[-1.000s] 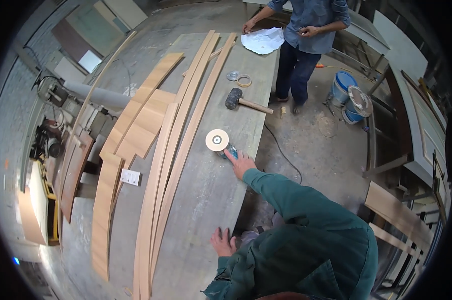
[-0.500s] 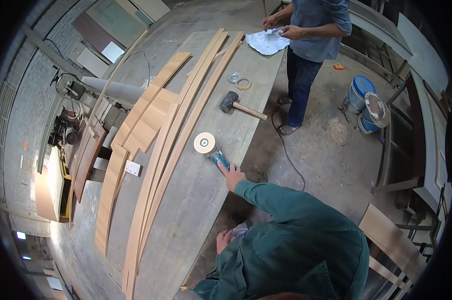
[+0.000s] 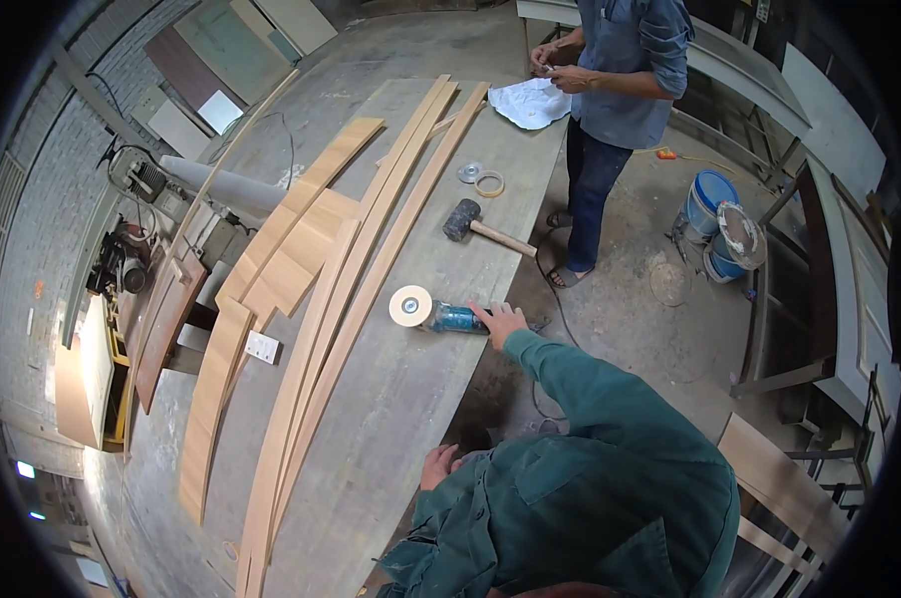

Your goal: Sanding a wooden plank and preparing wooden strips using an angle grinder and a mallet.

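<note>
A teal angle grinder with a pale round disc lies on the grey worktable. My right hand is closed at the grinder's rear end, near the table's right edge, with one finger reaching along its body. My left hand is by the table's near edge, close against my green jacket. Its fingers are curled and partly hidden; what they hold, if anything, does not show. Beyond the grinder lie a black-headed mallet, a tape roll and a small clear round item.
Long wooden strips and wider boards cover the table's left part, with a small white card on them. Across the table a co-worker stands by white sheeting. Blue buckets and a cable are on the floor.
The grinder has swung round on the table, its rear end moving right and its disc staying nearly in place. My right hand moved right with it. The view has shifted slightly.
</note>
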The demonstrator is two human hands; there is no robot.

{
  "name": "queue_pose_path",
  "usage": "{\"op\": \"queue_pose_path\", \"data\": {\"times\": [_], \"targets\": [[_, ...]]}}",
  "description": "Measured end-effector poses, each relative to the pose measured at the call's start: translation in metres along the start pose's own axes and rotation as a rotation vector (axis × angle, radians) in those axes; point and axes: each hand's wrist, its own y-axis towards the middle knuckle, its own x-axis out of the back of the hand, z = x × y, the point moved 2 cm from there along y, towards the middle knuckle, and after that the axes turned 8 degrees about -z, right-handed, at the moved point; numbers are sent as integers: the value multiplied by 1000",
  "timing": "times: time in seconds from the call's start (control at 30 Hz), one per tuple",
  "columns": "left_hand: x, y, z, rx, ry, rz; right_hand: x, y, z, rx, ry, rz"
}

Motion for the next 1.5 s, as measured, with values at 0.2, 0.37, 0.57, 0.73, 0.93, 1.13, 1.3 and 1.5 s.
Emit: {"op": "queue_pose_path", "data": {"times": [0.2,0.37,0.57,0.73,0.93,1.13,1.3,1.5], "targets": [[17,19,6,-41,-53,39,8,-9,-4,-10,-31,10],[30,26,12,-90,-68,127,19,-66,-12,95,-53,-404],[35,48,14,-190,-116,228,-24,-210,-26,-260,-33,204],[19,86,-2,-524,-99,395,-97,-365,-61,-802,414,542],[-3,132,-54,-723,-39,533,-171,-495,-95,-604,120,726],[-49,139,-109,-810,-15,569,-207,-481,-115,-1142,337,466],[-86,117,-143,-763,-136,663,-176,-420,-162,-1038,550,314],[-132,120,-184,-675,-149,813,-188,-430,-248,-1173,805,-100]]}}
